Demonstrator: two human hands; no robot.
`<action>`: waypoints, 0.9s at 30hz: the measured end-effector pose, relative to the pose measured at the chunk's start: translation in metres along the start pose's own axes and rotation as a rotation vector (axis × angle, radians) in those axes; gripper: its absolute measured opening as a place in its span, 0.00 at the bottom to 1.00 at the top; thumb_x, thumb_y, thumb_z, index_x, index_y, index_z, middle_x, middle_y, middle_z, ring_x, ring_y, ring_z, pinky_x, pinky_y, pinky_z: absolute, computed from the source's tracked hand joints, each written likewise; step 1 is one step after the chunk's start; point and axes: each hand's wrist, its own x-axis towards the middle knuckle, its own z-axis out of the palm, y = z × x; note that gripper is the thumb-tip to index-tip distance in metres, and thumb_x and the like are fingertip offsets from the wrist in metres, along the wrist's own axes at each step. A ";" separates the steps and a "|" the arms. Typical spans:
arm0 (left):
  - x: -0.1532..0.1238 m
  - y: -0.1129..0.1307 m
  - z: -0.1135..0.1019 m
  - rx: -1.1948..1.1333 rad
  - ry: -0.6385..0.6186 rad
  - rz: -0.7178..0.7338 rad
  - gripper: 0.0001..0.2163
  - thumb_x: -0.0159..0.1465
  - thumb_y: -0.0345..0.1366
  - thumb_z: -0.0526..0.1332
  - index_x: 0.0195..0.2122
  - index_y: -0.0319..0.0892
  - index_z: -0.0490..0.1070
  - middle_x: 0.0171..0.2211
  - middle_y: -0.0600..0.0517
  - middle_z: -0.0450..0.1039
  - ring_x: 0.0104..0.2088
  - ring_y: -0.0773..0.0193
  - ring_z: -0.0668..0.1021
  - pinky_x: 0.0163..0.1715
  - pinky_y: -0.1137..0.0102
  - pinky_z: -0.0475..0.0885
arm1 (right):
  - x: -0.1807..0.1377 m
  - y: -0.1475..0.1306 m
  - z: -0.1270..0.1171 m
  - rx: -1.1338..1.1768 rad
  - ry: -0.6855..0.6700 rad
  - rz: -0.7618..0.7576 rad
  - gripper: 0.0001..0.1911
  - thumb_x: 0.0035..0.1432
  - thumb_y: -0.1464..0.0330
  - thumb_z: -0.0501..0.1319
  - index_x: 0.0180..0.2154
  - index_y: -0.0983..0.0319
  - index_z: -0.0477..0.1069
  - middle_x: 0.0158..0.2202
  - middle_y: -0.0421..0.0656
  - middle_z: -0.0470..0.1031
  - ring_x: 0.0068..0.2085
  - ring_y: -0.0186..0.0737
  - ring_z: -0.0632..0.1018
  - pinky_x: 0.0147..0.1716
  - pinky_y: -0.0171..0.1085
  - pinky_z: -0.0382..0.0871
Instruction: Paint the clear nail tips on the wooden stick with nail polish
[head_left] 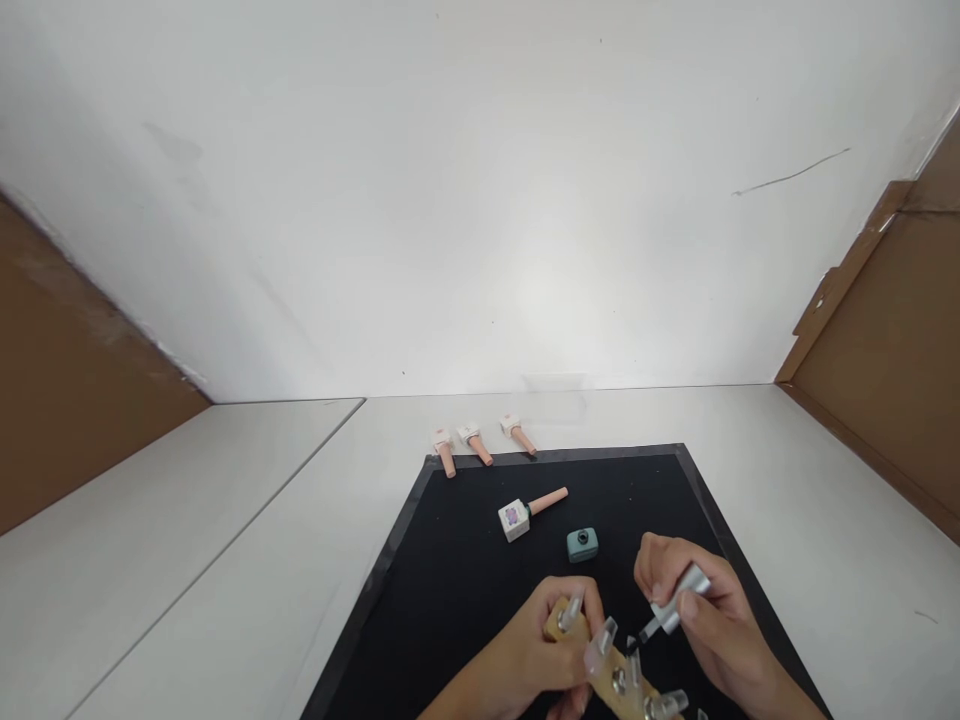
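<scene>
My left hand is closed around a wooden holder that carries several clear false nail tips. My right hand pinches a silver nail polish brush cap, its brush tip pointing at the nail tips. An open green polish bottle stands on the black mat just beyond my hands. A white polish bottle with a pink cap lies on its side farther back.
Three more pink-capped bottles lie in a row along the mat's far edge on the white table. A white wall rises behind, with brown panels at the left and right.
</scene>
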 end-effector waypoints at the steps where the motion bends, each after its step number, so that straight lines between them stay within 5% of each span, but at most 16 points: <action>1: 0.000 0.000 0.000 0.002 0.009 -0.005 0.21 0.43 0.47 0.72 0.23 0.39 0.64 0.10 0.58 0.67 0.07 0.75 0.65 0.05 0.83 0.56 | 0.000 0.001 0.000 0.002 -0.003 0.000 0.13 0.59 0.57 0.60 0.29 0.58 0.72 0.23 0.37 0.59 0.26 0.37 0.62 0.25 0.36 0.52; 9: 0.006 -0.006 -0.001 0.020 0.029 -0.003 0.20 0.42 0.45 0.73 0.23 0.38 0.64 0.10 0.58 0.67 0.08 0.75 0.66 0.05 0.84 0.59 | -0.006 0.002 -0.001 -0.080 -0.122 0.047 0.13 0.59 0.54 0.59 0.34 0.55 0.73 0.26 0.37 0.59 0.28 0.36 0.63 0.27 0.35 0.55; 16: 0.006 -0.007 -0.004 0.016 0.028 -0.014 0.18 0.45 0.43 0.72 0.23 0.38 0.65 0.10 0.58 0.68 0.08 0.75 0.66 0.05 0.84 0.58 | -0.004 0.001 -0.004 -0.284 0.021 0.027 0.13 0.63 0.58 0.56 0.30 0.56 0.69 0.25 0.37 0.61 0.27 0.36 0.63 0.27 0.34 0.55; 23: 0.010 0.000 -0.001 0.024 0.038 -0.037 0.23 0.39 0.49 0.73 0.24 0.39 0.64 0.10 0.59 0.67 0.07 0.76 0.64 0.03 0.83 0.56 | 0.002 -0.006 -0.001 -0.296 -0.078 0.049 0.15 0.61 0.53 0.56 0.31 0.56 0.71 0.25 0.37 0.61 0.27 0.36 0.64 0.26 0.34 0.57; 27: 0.009 -0.002 -0.003 0.026 0.035 -0.020 0.22 0.41 0.48 0.72 0.24 0.38 0.65 0.10 0.58 0.67 0.07 0.75 0.65 0.04 0.84 0.58 | 0.001 -0.004 -0.003 -0.404 0.059 0.050 0.15 0.63 0.58 0.56 0.27 0.58 0.68 0.24 0.37 0.61 0.26 0.35 0.63 0.26 0.33 0.55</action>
